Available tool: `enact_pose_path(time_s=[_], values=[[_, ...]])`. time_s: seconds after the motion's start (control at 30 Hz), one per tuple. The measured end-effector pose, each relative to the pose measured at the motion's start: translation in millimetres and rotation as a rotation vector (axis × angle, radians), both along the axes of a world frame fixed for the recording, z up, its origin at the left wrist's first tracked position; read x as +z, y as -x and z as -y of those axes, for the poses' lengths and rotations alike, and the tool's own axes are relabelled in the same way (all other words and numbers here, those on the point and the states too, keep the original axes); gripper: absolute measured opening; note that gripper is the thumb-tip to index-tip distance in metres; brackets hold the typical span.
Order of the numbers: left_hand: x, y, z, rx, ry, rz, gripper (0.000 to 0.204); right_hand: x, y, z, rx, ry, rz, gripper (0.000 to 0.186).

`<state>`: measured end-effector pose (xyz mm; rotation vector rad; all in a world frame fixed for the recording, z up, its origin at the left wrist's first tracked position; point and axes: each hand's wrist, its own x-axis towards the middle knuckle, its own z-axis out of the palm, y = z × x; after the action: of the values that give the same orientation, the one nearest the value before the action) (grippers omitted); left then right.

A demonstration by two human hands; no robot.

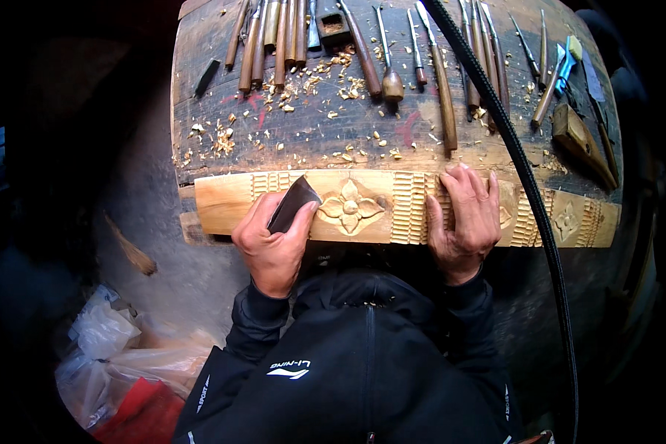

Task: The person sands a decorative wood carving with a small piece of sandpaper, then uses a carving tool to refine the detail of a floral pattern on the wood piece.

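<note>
Your left hand point(272, 240) pinched a dark folded sandpaper point(292, 203) against the carved plank point(362, 211), just left of its flower relief point(350, 207). Your right hand point(462, 218) lay flat, fingers spread, pressing the plank at the bench's point(274, 133) front edge.

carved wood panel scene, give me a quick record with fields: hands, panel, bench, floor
left hand: left hand pinches a folded dark sandpaper piece against the carved wood panel, beside the carved flower
right hand: right hand lies flat on the panel, fingers spread
bench: dark workbench with a row of carving chisels and wood chips
cable: black hose crosses the bench and panel
floor: plastic bags at lower left
</note>
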<state>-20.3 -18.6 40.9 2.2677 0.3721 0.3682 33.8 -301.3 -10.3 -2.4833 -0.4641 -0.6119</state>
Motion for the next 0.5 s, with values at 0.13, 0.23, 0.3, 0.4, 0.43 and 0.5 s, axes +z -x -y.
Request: enact_pose_path(time_s=[0.13, 0.23, 0.3, 0.4, 0.43, 0.5], values=[[6, -2, 1, 0.007, -0.052, -0.033, 0.023, 3, 0, -2, -0.002, -0.007, -0.012, 0.042], [9, -4, 1, -0.046, -0.102, -0.016, 0.022, 4, 1, -2, -0.011, -0.012, -0.026, 0.042], [3, -7, -4, -0.132, -0.124, 0.035, 0.022, 4, 1, -2, -0.015, -0.021, -0.030, 0.042], [0, -16, -6, -0.210, -0.098, 0.051, 0.021, 4, 1, -3, -0.016, -0.033, -0.040, 0.042], [-2, -19, -6, -0.226, -0.081, 0.046, 0.021, 5, 1, -3, -0.016, -0.036, -0.051, 0.043], [-3, -23, -8, -0.294, -0.128, 0.074, 0.020, 4, 0, -2, -0.014, -0.038, -0.049, 0.043]])
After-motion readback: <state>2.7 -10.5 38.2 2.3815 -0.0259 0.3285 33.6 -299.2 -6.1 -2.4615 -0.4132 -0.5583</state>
